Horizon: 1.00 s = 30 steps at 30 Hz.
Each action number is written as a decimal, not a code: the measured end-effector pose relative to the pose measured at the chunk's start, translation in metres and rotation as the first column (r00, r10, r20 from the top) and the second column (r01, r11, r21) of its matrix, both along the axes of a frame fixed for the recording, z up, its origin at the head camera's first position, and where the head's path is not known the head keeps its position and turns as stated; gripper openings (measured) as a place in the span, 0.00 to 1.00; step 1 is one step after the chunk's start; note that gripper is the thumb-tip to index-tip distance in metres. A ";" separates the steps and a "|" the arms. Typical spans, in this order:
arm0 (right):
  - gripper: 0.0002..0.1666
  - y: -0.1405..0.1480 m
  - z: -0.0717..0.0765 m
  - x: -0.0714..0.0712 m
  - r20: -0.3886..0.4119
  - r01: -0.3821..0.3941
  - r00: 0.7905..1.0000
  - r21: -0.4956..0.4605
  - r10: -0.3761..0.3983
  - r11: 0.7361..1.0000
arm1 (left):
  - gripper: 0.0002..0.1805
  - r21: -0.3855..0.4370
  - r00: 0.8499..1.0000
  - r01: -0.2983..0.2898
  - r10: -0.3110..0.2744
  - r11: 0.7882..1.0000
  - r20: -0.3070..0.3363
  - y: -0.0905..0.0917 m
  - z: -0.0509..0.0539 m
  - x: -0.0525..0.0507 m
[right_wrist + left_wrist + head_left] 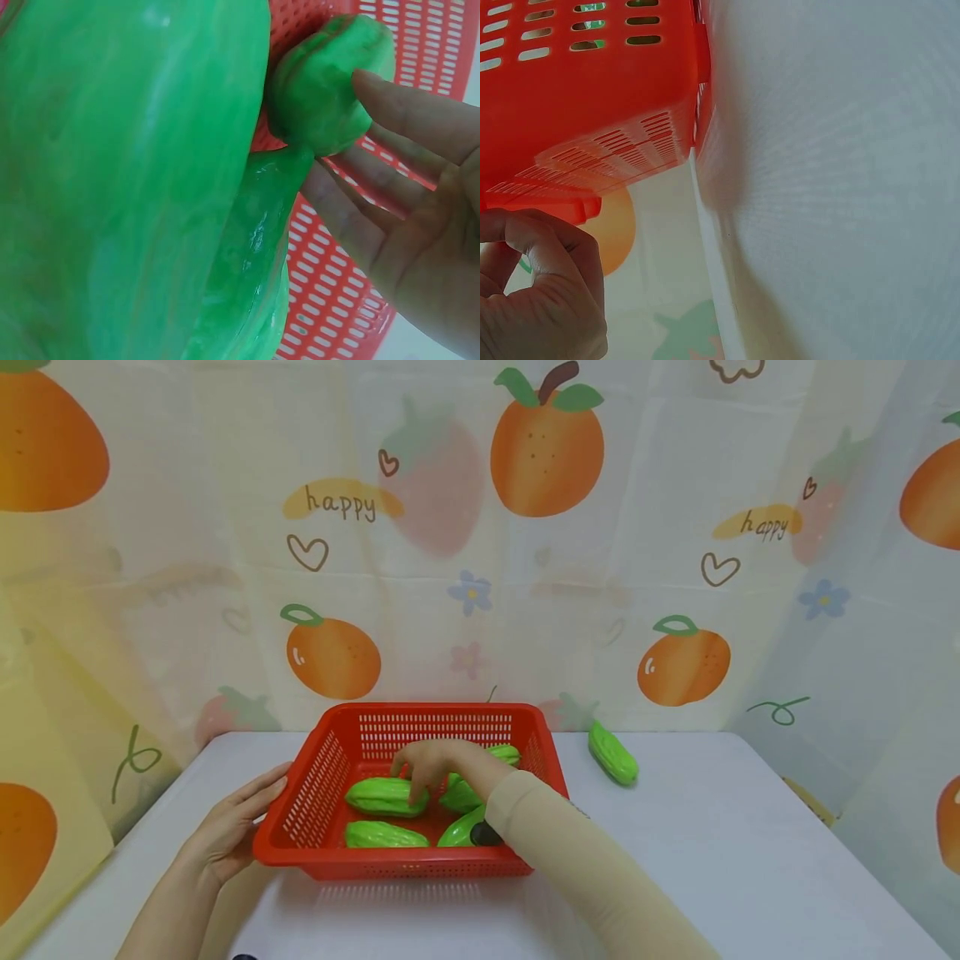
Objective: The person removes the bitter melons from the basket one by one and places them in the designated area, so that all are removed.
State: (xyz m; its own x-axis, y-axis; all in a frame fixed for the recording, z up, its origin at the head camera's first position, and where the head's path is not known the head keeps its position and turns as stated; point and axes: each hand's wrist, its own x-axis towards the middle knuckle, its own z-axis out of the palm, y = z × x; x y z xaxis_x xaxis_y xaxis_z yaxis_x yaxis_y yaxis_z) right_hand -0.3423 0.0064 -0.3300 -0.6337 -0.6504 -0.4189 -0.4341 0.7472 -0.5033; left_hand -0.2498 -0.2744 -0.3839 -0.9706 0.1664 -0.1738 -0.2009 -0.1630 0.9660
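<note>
A red plastic basket (360, 853) with slotted walls stands on the table. My left hand (228, 828) grips its left rim, fingers curled at the edge in the left wrist view. Inside the basket, my right hand (429, 762) reaches down from above and pinches one end of a ribbed light-green bitter melon (378, 797), which lies on the basket floor. In the right wrist view the thumb (382, 94) touches this bitter melon (322, 90), with the other fingers partly behind it. Another bitter melon (386, 835) lies along the near wall.
More green melons (459, 795) lie in the basket's right half, partly hidden by the right arm. One bitter melon (613, 755) sits outside, on the white table (720, 843), right of the basket. A fruit-printed curtain (525, 577) hangs behind the table.
</note>
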 end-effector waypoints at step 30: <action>0.33 0.005 0.015 0.001 -0.093 0.065 0.994 0.000 -0.064 0.998 | 0.14 -0.013 1.000 -0.011 0.011 1.000 -0.001 0.001 0.002 0.000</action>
State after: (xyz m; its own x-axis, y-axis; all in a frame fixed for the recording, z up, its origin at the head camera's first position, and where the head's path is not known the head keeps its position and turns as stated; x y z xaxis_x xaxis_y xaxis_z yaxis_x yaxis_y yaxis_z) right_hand -0.3409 0.0119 -0.3149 -0.7104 -0.6059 -0.3581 -0.4296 0.7763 -0.4612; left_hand -0.2497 -0.2732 -0.3822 -0.9726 0.1536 -0.1747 -0.1980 -0.1528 0.9682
